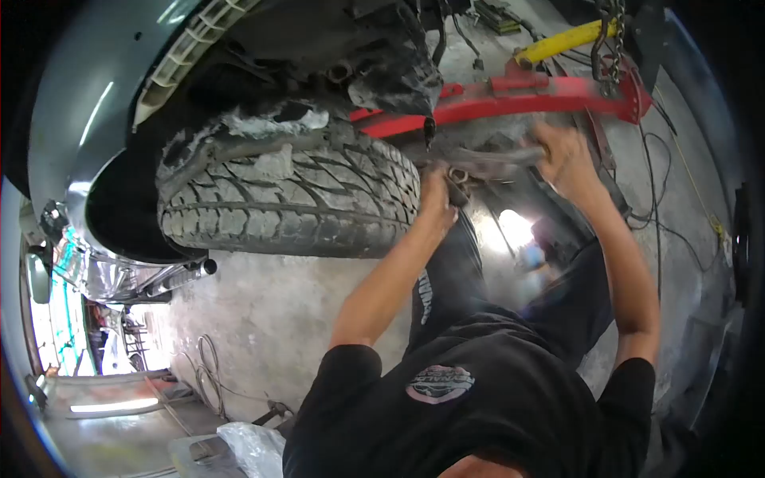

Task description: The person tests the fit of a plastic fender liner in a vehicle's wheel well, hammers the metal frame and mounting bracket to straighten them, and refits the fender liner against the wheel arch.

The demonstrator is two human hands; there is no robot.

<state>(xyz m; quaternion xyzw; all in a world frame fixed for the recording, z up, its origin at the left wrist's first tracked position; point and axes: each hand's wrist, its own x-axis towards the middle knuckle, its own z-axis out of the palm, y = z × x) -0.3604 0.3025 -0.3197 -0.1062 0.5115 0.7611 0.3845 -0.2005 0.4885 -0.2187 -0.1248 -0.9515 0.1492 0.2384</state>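
My left hand [436,201] is closed around the near end of a grey metal arm [498,162], beside a round bolt or bushing end; a dark piece shows by its thumb. This hand is right next to the tread of a large muddy tire [295,203]. My right hand [564,162] is closed at the other end of the metal arm, its fingers slightly blurred by motion. The exact kind of this part is hard to make out. Both hands are just below a red metal beam [542,97].
A vehicle fender [84,103] curves over the wheel at the left. Chains [615,48] hang by a yellow bar [567,41] at the upper right. A bright lamp [514,229] glows between my legs. Cables [655,183] run along the concrete floor; clear plastic [251,448] is at the bottom left.
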